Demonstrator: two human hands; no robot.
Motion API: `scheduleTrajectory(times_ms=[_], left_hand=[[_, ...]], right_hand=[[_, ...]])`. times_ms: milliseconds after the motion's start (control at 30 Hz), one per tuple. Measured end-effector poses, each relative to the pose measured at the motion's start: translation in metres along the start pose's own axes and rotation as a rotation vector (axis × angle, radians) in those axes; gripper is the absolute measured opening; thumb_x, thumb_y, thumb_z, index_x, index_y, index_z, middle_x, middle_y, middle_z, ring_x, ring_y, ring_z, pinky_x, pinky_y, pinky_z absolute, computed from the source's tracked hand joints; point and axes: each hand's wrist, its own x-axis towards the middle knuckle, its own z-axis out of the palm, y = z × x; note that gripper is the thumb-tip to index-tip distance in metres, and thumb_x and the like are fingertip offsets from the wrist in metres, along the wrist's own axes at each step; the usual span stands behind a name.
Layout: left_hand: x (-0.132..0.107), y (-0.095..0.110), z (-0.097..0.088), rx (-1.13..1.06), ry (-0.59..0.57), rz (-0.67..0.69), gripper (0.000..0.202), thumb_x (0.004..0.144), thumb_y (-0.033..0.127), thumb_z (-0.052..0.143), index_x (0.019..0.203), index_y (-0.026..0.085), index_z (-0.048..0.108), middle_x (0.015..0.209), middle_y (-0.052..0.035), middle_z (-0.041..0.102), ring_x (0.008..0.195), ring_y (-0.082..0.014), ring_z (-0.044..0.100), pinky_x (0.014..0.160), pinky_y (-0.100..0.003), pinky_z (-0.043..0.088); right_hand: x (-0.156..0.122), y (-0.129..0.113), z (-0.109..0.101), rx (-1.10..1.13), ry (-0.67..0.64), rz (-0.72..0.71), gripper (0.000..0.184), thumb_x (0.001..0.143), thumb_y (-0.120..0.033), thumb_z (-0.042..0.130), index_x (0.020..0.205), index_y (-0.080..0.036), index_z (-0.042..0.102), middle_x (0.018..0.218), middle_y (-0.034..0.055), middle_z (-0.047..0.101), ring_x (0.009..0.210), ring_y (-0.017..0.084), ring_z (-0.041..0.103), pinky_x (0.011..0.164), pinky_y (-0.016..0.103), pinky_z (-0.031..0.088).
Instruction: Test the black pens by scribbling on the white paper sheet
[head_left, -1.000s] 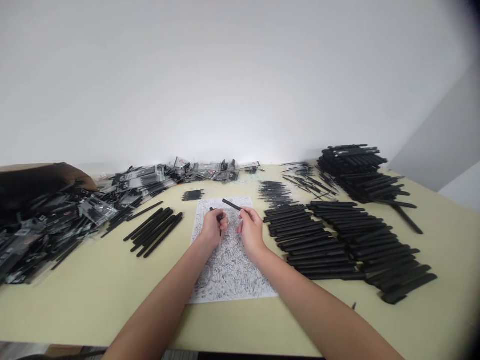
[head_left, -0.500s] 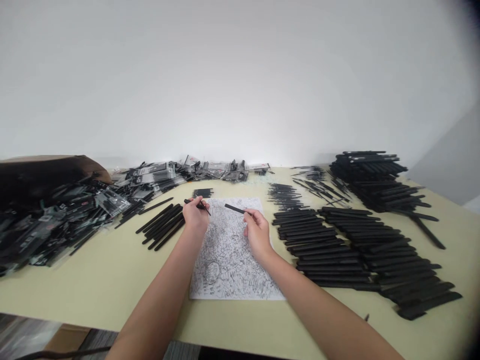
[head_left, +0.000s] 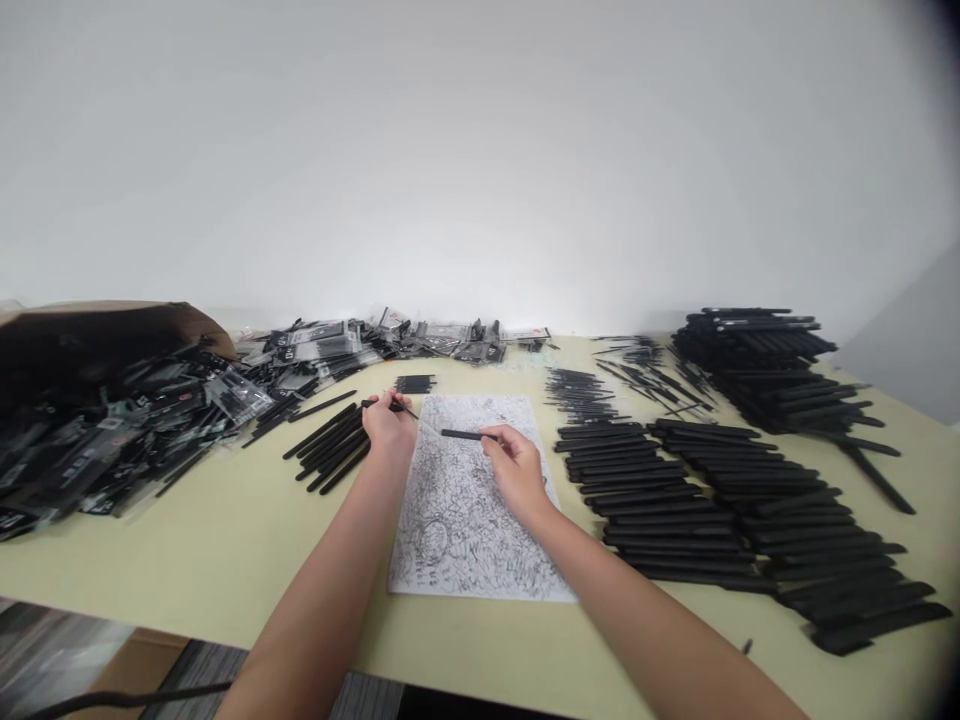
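Observation:
My left hand (head_left: 390, 428) is closed on a thin black pen piece (head_left: 382, 405), held at the left edge of a scribbled white sheet (head_left: 465, 520), beside a small row of black barrels (head_left: 328, 447). My right hand (head_left: 516, 462) pinches a black pen barrel (head_left: 463, 434) that points left, just above the sheet. Both forearms reach in from the bottom of the view.
The pale yellow table (head_left: 187, 560) carries rows of black barrels (head_left: 712, 500) on the right, a tall stack (head_left: 765, 365) at the far right, thin refills (head_left: 574, 390), and packaged pens (head_left: 112, 430) spilling from a brown box (head_left: 97, 320) at left.
My left hand has left the middle of the sheet and gone to its left edge with the thin piece. The right hand's barrel has tilted lower and points left.

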Motion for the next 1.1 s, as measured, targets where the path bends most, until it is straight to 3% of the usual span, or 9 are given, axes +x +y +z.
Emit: scheduleTrajectory(times_ms=[467,767,900,1100], left_hand=[[0.002,0.001,-0.001,-0.042,0.036,0.030,0.030,0.084,-0.008,0.037,0.079,0.021,0.036,0.067,0.0044,0.051,0.046,-0.0040,0.047,0.049,-0.014,0.040],[-0.001,-0.001,0.001,-0.045,0.019,-0.010,0.029,0.084,-0.007,0.037,0.077,0.021,0.036,0.065,0.0038,0.051,0.047,-0.0046,0.048,0.050,-0.014,0.041],[-0.004,-0.005,0.002,-0.021,-0.034,-0.053,0.028,0.082,-0.007,0.039,0.076,0.020,0.037,0.065,0.0031,0.052,0.047,-0.0053,0.048,0.050,-0.015,0.041],[-0.016,-0.016,0.000,0.078,-0.167,-0.191,0.025,0.080,-0.005,0.045,0.071,0.019,0.041,0.067,-0.0006,0.058,0.051,-0.0087,0.052,0.051,-0.020,0.041]], right_hand=[[-0.003,-0.005,-0.001,-0.084,-0.088,0.013,0.029,0.073,-0.039,0.058,0.085,-0.017,0.072,0.067,-0.0005,0.060,0.053,0.011,0.043,0.054,0.026,0.037],[-0.006,-0.007,-0.002,-0.276,-0.201,-0.035,0.029,0.079,-0.035,0.056,0.093,-0.019,0.075,0.072,0.0004,0.069,0.057,0.013,0.053,0.059,0.026,0.042],[-0.006,-0.005,-0.002,-0.332,-0.232,-0.103,0.027,0.081,-0.033,0.055,0.095,-0.020,0.074,0.083,0.0007,0.072,0.058,0.013,0.056,0.062,0.026,0.044],[-0.005,-0.002,-0.001,-0.298,-0.202,-0.086,0.029,0.083,-0.038,0.054,0.099,-0.020,0.070,0.077,0.0015,0.072,0.058,0.015,0.058,0.061,0.027,0.043]])
